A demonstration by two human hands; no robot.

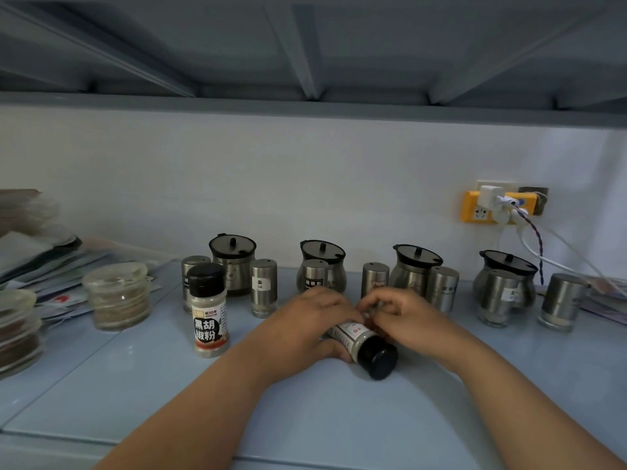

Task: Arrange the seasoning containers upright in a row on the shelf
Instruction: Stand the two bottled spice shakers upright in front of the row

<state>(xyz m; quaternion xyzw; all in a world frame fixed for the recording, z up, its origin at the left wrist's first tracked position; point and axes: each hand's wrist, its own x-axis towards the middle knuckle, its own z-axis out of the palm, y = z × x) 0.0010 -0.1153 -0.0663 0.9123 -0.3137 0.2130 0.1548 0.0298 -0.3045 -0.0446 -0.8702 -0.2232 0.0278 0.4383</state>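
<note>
A seasoning bottle with a black cap [368, 349] lies on its side on the pale blue shelf [305, 412], cap toward me. My left hand [305, 320] and my right hand [400, 317] both grip its body from either side. A black-capped pepper bottle [207, 310] stands upright to the left. Behind, several steel shakers stand upright, among them one labelled salt [264, 287] and another [441, 288]. Steel pots with black lids [233, 262] [416, 269] stand along the wall.
Lidded clear jars [117, 295] [17, 329] and a pile of papers [40, 256] fill the left side. A yellow power strip with plugs and cables [498, 206] hangs on the wall at right. Another shelf [305, 106] runs overhead.
</note>
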